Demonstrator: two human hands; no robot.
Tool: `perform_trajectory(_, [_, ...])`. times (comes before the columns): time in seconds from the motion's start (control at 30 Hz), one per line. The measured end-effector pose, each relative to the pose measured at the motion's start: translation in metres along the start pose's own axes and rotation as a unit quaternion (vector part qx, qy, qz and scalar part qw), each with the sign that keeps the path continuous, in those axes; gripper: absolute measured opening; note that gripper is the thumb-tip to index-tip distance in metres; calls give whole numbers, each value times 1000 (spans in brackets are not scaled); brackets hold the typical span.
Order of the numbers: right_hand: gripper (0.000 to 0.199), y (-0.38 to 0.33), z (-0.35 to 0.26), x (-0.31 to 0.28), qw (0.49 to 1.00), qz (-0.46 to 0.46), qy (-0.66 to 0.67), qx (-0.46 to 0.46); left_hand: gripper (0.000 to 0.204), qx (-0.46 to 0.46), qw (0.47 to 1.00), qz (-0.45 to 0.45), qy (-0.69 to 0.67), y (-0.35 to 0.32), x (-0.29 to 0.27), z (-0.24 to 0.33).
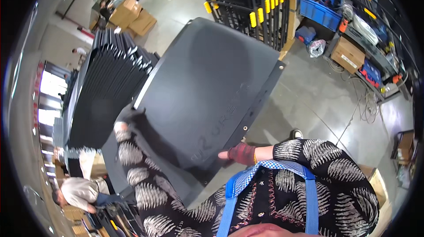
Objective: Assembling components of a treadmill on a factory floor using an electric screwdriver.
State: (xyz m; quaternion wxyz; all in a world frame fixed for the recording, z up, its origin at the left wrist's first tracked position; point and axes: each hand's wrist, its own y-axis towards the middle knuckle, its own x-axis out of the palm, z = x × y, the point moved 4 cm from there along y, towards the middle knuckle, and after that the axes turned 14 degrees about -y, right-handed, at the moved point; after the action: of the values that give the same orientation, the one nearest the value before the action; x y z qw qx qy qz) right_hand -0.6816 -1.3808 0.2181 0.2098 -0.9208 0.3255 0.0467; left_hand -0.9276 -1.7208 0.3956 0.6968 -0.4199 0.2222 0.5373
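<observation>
I hold a large black metal panel flat in front of me, tilted, with a folded rim and small holes along its right edge. My left hand, in a dark glove, grips the panel's left edge. My right hand, in a dark red glove, grips its near lower edge. Just left of the panel stands a stack of similar black panels set on edge.
A rack of black frames with yellow caps stands beyond the panel. A blue bin, a cardboard box and a workbench with tools line the right. Another person bends over at lower left. Cardboard boxes sit far back.
</observation>
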Motion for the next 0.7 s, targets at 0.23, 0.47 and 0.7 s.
perform_trajectory(0.23, [49,-46,76,-24,940,49,301,154,38,104,984,142,-17,-91,38,98])
perform_trajectory(0.47, [57,-139,127,-75,910,68,351,211,39,133,955,264,6,-171,124,184])
perform_trajectory(0.7, [62,-243,200,-179,962,204,154,95,38,173,938,300,20,-212,202,365])
